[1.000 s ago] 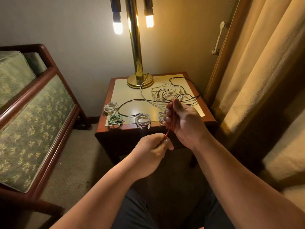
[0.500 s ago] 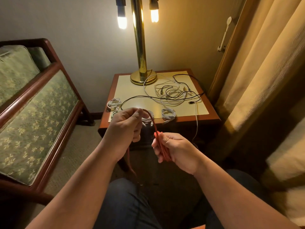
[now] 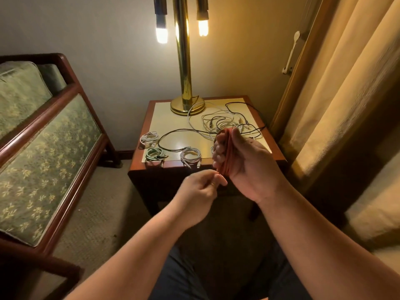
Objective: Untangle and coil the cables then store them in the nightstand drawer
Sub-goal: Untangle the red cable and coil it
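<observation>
Looking at the worktop (image 3: 168,120), you can see a messy pile of cables (image 3: 223,121) at the back and small neat coils (image 3: 190,154) at the front. Your right hand (image 3: 246,165) has come up and grips the red cable (image 3: 227,152) in loops. Your left hand (image 3: 200,190) has moved in close and pinches its loose end. The long hanging bit is gone, so I think this one is nearly coiled.

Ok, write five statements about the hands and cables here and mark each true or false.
1. The right hand holds a bundle of red cable. True.
2. The left hand pinches the red cable below that bundle. True.
3. Every cable on the nightstand is coiled. False: a tangle of white and black cables lies loose at the back.
4. The lamp is off. False: its bulbs glow.
5. A green coil lies near the nightstand's front edge. True.
</observation>
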Available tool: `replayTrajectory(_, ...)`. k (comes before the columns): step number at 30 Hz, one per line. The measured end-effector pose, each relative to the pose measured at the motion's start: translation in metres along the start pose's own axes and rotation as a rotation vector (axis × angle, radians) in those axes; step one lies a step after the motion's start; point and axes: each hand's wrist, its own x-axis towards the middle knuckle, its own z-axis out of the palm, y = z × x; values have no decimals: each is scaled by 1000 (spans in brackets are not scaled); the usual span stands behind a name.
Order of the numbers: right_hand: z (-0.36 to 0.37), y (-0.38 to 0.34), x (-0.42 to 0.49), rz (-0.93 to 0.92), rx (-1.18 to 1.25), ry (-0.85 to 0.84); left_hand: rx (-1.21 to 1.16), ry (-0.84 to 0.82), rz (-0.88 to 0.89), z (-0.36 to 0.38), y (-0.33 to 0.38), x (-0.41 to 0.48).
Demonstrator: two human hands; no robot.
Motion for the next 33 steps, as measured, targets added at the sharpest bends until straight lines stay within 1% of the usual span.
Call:
replayTrajectory(2,-6,-3,9,-48,-106,102,58,-36,-1,6,5,-4)
replayTrajectory(5,-19,-2,14,-69,-308,199,69,-56,96,4,19,-10)
replayTrajectory(8,-30,7,9,-9,-537,277,-47,-45,193,-11,33,-12)
replayTrajectory(10,-34,17,2,50,-665,264,-172,1,231,-21,42,-13)
replayTrajectory(11,-33,23,-2,82,-654,240,-205,33,244,-26,46,-14)
replayTrajectory(13,-28,31,-9,145,-553,184,-195,95,263,-33,50,-14)
replayTrajectory(18,-8,39,-25,234,-329,-14,-42,288,262,-41,36,-8)
replayTrajectory(20,1,40,-32,248,-234,-77,5,337,277,-44,26,-3)
replayTrajectory(21,5,40,-35,247,-177,-103,28,331,284,-45,21,-1)
replayTrajectory(23,13,37,-39,227,-83,-143,-35,230,269,-45,13,1)
replayTrajectory(26,21,28,-39,177,-1,-163,-290,44,120,-34,11,1)
replayTrajectory(27,22,24,-37,152,15,-156,-293,16,71,-29,11,1)
replayTrajectory(31,16,6,-24,8,-17,-70,-29,-66,-17,-12,5,1)
replayTrajectory(33,12,-3,-16,-44,-57,32,41,-106,-35,-9,6,0)
